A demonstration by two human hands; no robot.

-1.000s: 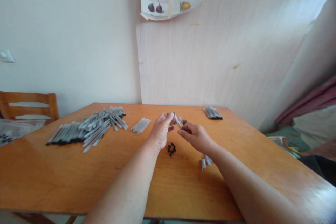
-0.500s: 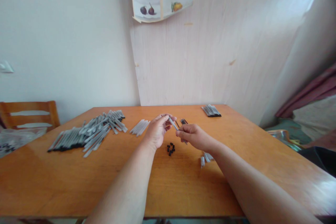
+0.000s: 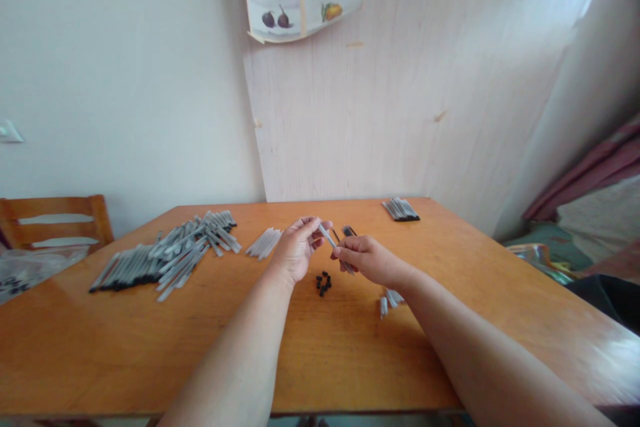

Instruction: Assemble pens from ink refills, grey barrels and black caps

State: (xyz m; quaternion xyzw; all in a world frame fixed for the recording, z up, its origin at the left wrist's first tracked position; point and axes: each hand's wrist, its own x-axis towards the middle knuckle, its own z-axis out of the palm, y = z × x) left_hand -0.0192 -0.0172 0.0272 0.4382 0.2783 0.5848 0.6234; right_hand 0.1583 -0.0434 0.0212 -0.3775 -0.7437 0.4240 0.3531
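Observation:
Above the middle of the table, my left hand pinches the upper end of a slim frosted pen barrel between thumb and fingers. The barrel slants down to the right, where the closed fingers of my right hand grip its lower part. Just behind the hands lie thin dark sticks that look like pen refills, partly hidden. Below the hands sits a small cluster of short black plugs. Several short pale pieces, perhaps pen caps, lie beside my right forearm, which covers some of them.
On the left of the wooden table lies a large heap of grey-white pens, many with black ends. A row of pale barrels rests left of my hands. Another pen bundle lies far right. A plastic bag stands by the chair.
The whole view has shifted slightly, with the table's things a little further left. Both hands keep nearly the same hold on the barrel.

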